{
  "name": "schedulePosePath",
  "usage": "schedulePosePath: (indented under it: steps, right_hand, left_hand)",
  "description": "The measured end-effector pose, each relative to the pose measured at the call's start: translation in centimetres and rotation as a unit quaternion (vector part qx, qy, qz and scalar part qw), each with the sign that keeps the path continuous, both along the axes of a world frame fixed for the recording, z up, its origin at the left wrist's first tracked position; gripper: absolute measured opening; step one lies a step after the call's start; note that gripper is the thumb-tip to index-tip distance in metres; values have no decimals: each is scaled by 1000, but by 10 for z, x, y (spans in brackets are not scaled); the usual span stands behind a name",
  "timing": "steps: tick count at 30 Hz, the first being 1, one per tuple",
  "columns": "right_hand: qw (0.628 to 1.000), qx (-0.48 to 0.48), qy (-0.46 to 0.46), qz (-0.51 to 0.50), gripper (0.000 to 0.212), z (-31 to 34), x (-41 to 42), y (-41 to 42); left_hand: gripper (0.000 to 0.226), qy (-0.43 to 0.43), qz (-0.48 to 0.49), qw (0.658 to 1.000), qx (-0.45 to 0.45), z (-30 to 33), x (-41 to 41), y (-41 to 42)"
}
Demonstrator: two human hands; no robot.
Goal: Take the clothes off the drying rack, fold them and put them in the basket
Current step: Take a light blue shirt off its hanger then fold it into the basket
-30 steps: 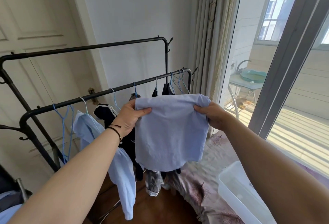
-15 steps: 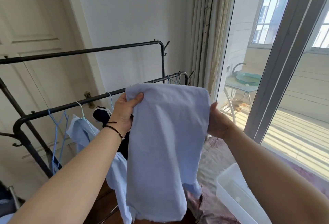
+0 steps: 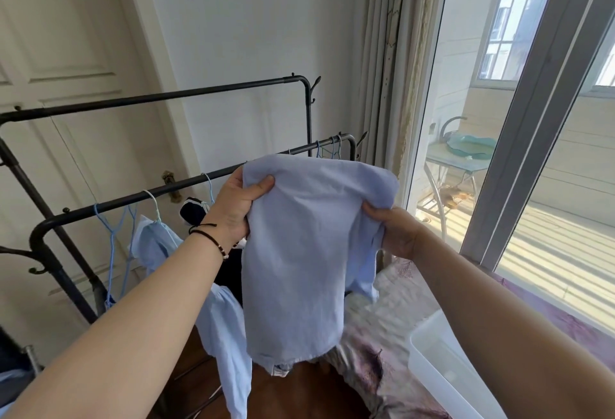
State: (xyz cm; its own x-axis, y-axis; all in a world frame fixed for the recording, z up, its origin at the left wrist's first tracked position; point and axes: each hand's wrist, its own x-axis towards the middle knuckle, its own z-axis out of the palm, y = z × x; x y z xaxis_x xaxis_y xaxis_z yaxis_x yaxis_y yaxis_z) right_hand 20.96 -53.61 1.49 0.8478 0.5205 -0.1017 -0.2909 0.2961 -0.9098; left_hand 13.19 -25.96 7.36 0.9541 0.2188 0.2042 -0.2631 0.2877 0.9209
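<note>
I hold a light blue garment up in front of me, hanging down in a long fold. My left hand grips its top left edge, thumb over the cloth. My right hand holds its right side a bit lower, fingers partly hidden behind the fabric. Behind it stands the black drying rack with a light blue shirt on a hanger and a dark garment beside it. A white plastic basket sits at the lower right, under my right forearm.
Empty blue hangers hang at the rack's left end, and more hang at its right end. A patterned bedspread lies below the garment. A curtain and a glass sliding door are on the right, a white door on the left.
The garment went from a short folded square to hanging long. My right hand has dropped lower on its right side and bunched the cloth; my left hand stays at the top corner.
</note>
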Motion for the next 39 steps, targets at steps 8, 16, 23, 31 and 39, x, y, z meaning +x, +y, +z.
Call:
schedulePosePath:
  steps: [8, 16, 23, 31, 39]
  right_hand:
    - [991, 119, 60, -31, 42, 2, 4, -8]
    - [987, 147, 47, -41, 50, -5, 15, -12]
    - [998, -23, 38, -46, 66, -9, 18, -6]
    - [997, -68, 11, 43, 59, -15, 6, -10]
    - [988, 86, 79, 103, 60, -1, 3, -38]
  left_hand:
    - [41, 54, -75, 996, 6, -2, 3, -7]
    - [23, 86, -99, 991, 23, -8, 7, -20]
    - [19, 90, -31, 995, -38, -8, 10, -34]
    - [21, 68, -26, 997, -34, 0, 13, -37]
    - [14, 68, -25, 997, 2, -3, 0, -21]
